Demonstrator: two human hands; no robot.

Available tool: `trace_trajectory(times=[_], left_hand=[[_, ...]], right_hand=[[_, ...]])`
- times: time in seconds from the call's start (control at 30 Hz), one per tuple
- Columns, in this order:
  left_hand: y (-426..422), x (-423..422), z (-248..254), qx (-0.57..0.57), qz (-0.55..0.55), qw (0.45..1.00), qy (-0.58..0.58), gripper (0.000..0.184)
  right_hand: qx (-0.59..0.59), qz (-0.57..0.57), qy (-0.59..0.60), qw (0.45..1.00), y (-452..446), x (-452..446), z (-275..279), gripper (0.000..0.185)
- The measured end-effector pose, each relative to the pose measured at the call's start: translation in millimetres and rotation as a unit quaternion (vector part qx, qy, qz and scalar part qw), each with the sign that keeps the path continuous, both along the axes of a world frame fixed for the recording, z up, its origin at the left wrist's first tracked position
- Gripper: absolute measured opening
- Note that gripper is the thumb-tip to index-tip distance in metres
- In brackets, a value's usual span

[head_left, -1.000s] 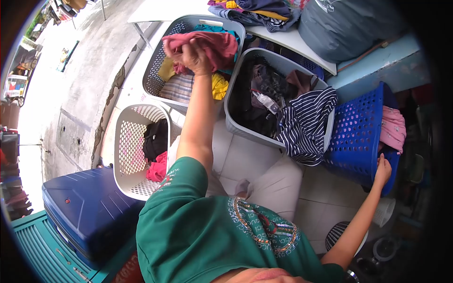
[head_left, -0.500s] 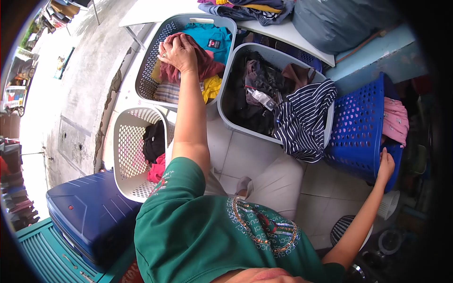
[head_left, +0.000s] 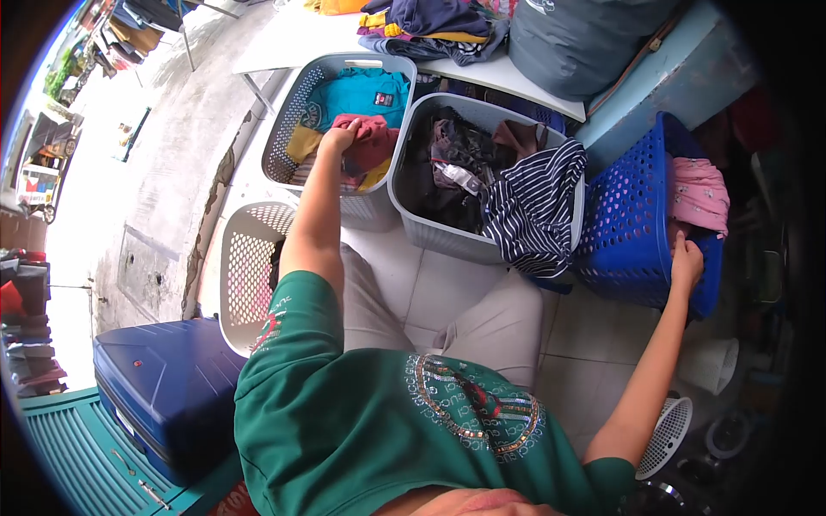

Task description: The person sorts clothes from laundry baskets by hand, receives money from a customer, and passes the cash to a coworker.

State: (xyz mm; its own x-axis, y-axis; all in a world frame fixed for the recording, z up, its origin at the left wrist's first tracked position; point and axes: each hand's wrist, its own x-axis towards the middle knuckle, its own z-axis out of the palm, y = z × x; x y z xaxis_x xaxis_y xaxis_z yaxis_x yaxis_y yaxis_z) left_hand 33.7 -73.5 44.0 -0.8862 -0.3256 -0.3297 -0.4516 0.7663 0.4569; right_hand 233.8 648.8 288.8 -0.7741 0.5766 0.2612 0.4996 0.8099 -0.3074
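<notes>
My left hand [head_left: 339,140] reaches into a grey laundry basket [head_left: 274,136], its fingers closed on a dark red garment [head_left: 372,144]. Around that garment lie a teal shirt [head_left: 366,93], a mustard cloth [head_left: 304,143] and a piece of yellow cloth [head_left: 375,176]. At the right, my right hand [head_left: 686,261] grips the rim of a blue basket [head_left: 624,211], which is tipped on its side. Pink patterned cloth [head_left: 699,196] hangs out of its mouth just above that hand. The fingertips of my right hand are partly hidden.
Between them stands a second grey basket [head_left: 447,239] with dark clothes and a striped garment [head_left: 538,206] over its rim. A pale basket [head_left: 245,279] and a blue suitcase [head_left: 176,378] are at left. Folded clothes [head_left: 443,26] and a grey bag [head_left: 585,43] sit on a white table [head_left: 331,39].
My left hand has drawn the dark red garment nearer and rightward within the grey basket, uncovering more of the teal shirt. My right hand stays on the blue basket's rim. The view has shifted.
</notes>
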Motion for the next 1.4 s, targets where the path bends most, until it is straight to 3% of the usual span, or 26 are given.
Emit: trace_trajectory(times=[0.07, 0.1, 0.13, 0.17, 0.2, 0.27, 0.3, 0.33, 0.37, 0.4, 0.47, 0.5, 0.53, 0.6, 0.67, 0.8, 0.87, 0.93, 0.97, 1.0, 1.07, 1.1, 1.13, 1.2, 1.33, 1.4], left_hand=[[24.8, 57.1, 101.0, 0.132, 0.045, 0.989, -0.043, 0.09], [-5.2, 47.7, 100.0, 0.272, 0.024, 0.958, -0.083, 0.083], [-16.6, 63.0, 116.7, 0.515, -0.045, 0.855, -0.037, 0.071], [-19.5, 79.7, 142.4, 0.594, -0.106, 0.796, 0.05, 0.06], [-29.7, 84.0, 153.4, 0.603, -0.111, 0.779, 0.131, 0.059], [-48.0, 92.1, 179.2, 0.581, -0.152, 0.778, 0.188, 0.055], [-46.1, 90.4, 193.4, 0.397, -0.091, 0.907, 0.111, 0.053], [-36.8, 95.2, 214.8, 0.189, -0.023, 0.981, 0.026, 0.05], [-27.8, 111.7, 229.0, 0.128, -0.045, 0.989, 0.057, 0.049], [-33.6, 117.8, 240.2, 0.126, -0.043, 0.989, 0.058, 0.049], [-50.0, 125.9, 260.1, 0.324, -0.1, 0.939, 0.049, 0.061], [-43.6, 140.7, 271.3, 0.365, -0.027, 0.923, 0.121, 0.051], [-42.4, 146.7, 285.1, 0.363, -0.025, 0.924, 0.118, 0.051], [-47.6, 160.9, 301.2, 0.471, 0.034, 0.854, 0.221, 0.047], [-95.4, 146.1, 293.4, 0.353, 0.049, 0.894, 0.27, 0.051], [-98.9, 178.1, 312.6, 0.399, 0.091, 0.835, 0.369, 0.053], [-106.8, 190.0, 310.9, 0.273, 0.057, 0.875, 0.395, 0.05], [-97.0, 213.4, 326.0, 0.121, 0.052, 0.961, 0.245, 0.073], [-105.3, 213.7, 311.5, 0.177, 0.025, 0.933, 0.313, 0.061], [-108.5, 216.1, 303.4, 0.175, 0.039, 0.935, 0.307, 0.061], [-115.5, 219.2, 293.5, -0.029, 0.193, 0.9, 0.39, 0.052], [-131.5, 224.1, 290.0, -0.051, 0.123, 0.91, 0.392, 0.055], [-130.9, 236.1, 293.7, -0.052, 0.13, 0.91, 0.39, 0.055], [-125.9, 259.7, 301.1, 0.142, 0.07, 0.94, 0.301, 0.059], [-128.2, 285.3, 287.3, 0.154, 0.189, 0.927, 0.286, 0.053], [-144.8, 294.8, 273.2, 0.071, 0.23, 0.93, 0.279, 0.047]], right_hand=[[0.01, 0.011, 0.0, 1.0, 1.6, -1.3, -1.5, 0.049], [0.008, 0.011, -0.003, 1.0, -2.8, 0.5, 1.4, 0.05], [0.004, 0.01, -0.007, 1.0, -6.2, 1.6, 3.4, 0.05], [0.01, 0.007, -0.013, 1.0, -8.5, 1.3, 5.6, 0.05], [0.016, 0.004, -0.018, 1.0, -9.8, 0.8, 5.9, 0.05], [0.014, 0.009, -0.027, 0.999, -7.2, -0.6, 4.7, 0.05], [0.021, 0.005, -0.022, 1.0, -8.2, -0.6, 4.6, 0.05], [0.027, 0.001, -0.018, 0.999, -10.1, -0.6, 4.9, 0.049], [0.017, 0.003, -0.043, 0.999, -10.4, -1.0, 8.1, 0.049], [0.015, 0.005, -0.042, 0.999, -12.1, -0.3, 8.8, 0.049], [0.008, -0.002, -0.013, 1.0, -15.0, 0.8, 7.2, 0.049], [0.004, -0.002, -0.015, 1.0, -14.0, 0.0, 6.5, 0.049], [0.017, 0.003, -0.025, 1.0, -8.9, -3.0, 5.1, 0.049], [0.031, 0.013, -0.041, 0.999, -1.3, -5.3, 1.2, 0.049], [0.03, 0.01, -0.038, 0.999, 5.9, -10.5, -2.9, 0.05], [0.038, 0.021, -0.051, 0.998, 19.9, -16.6, -7.0, 0.05], [0.051, 0.021, -0.062, 0.997, 24.8, -19.1, -6.5, 0.053], [0.089, 0.044, -0.09, 0.991, 53.9, -34.8, -17.7, 0.056], [0.104, 0.049, -0.095, 0.989, 55.9, -36.3, -18.0, 0.057], [0.12, 0.053, -0.101, 0.986, 57.7, -36.6, -17.4, 0.058], [0.084, 0.05, -0.121, 0.988, 65.8, -42.9, -17.6, 0.059], [0.083, 0.052, -0.127, 0.987, 68.6, -44.3, -18.4, 0.06], [0.081, 0.053, -0.131, 0.987, 73.9, -47.3, -18.9, 0.06], [0.086, 0.066, -0.136, 0.985, 86.3, -53.3, -21.3, 0.061], [0.091, 0.065, -0.12, 0.986, 83.4, -50.7, -21.3, 0.063], [0.095, 0.064, -0.132, 0.985, 78.6, -51.6, -18.3, 0.063]])
